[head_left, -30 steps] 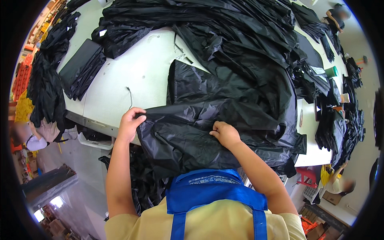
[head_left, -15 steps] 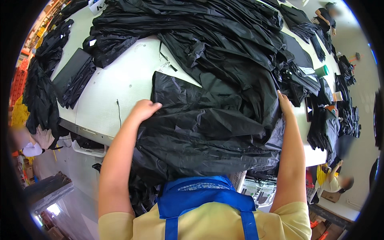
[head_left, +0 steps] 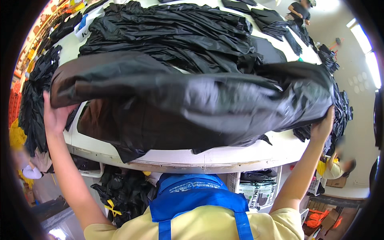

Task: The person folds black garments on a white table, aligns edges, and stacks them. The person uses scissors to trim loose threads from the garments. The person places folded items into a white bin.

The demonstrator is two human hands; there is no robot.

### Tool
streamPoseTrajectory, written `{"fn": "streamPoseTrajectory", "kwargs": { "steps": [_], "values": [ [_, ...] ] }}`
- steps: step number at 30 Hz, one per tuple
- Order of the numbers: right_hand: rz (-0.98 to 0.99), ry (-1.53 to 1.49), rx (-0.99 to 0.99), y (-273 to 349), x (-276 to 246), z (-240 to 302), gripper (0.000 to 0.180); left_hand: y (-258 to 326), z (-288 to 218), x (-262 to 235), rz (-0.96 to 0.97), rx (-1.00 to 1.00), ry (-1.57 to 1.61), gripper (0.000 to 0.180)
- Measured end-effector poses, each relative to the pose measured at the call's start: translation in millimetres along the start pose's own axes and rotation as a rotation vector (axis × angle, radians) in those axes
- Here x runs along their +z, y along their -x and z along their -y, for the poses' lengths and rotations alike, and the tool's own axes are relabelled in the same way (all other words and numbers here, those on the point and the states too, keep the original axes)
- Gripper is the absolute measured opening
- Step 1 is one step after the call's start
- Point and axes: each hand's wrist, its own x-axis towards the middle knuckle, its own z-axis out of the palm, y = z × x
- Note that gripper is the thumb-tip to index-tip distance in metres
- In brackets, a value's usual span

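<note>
We see both arms stretched wide over the white worktop (head_left: 208,160), and between them a large black sheet (head_left: 192,104) of thin, glossy material is spread out and lifted above the surface. Our left hand (head_left: 54,116) grasps the sheet's left edge, fingers curled up behind the material with the palm facing us. Our right hand (head_left: 323,125) clenches the sheet's right edge, where the material bunches into folds just above the fingers. The sheet hangs in a broad band across the middle of the view, blurred along its centre, and its lower edge droops toward the near rim of the worktop, with one corner dangling just over that rim.

Behind the sheet, farther across the worktop, lies a big heap of crumpled black sheets (head_left: 172,36) of the same kind. More black pieces (head_left: 272,20) lie flat toward the far right end, and another dark pile (head_left: 36,92) hangs over the left end of the worktop. Below the near rim we see a blue apron (head_left: 200,200) over a pale yellow shirt (head_left: 192,226). Under the worktop lie loose black scraps (head_left: 120,192) and a printed carton (head_left: 256,192). A second person (head_left: 336,168) in yellow is low at the right, and another person (head_left: 300,9) stands at the far end.
</note>
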Motion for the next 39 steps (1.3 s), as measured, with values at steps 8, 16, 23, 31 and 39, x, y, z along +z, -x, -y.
{"fn": "streamPoseTrajectory", "kwargs": {
  "steps": [8,16,23,31,39],
  "values": [
    [0.149,-0.076,0.168,44.1,-84.0,-57.3,0.024,63.0,9.0,-0.7,-0.118,-0.179,-0.589,0.036],
    [0.805,0.321,0.514,104.0,-124.7,-73.9,0.099,109.6,23.9,-28.8,-0.164,-0.157,-0.440,0.041],
    [0.870,1.590,0.437,134.2,-77.8,-122.3,0.036,92.2,21.2,5.5,-0.102,-0.152,-0.499,0.047],
    [0.268,0.049,0.106,47.7,-114.0,97.8,0.036,114.7,-70.1,35.0,-0.202,0.220,-0.387,0.028],
    [0.131,0.493,-0.192,-9.6,-45.9,181.8,0.050,81.0,-134.2,99.5,-0.343,0.355,-0.737,0.024]
  ]
}}
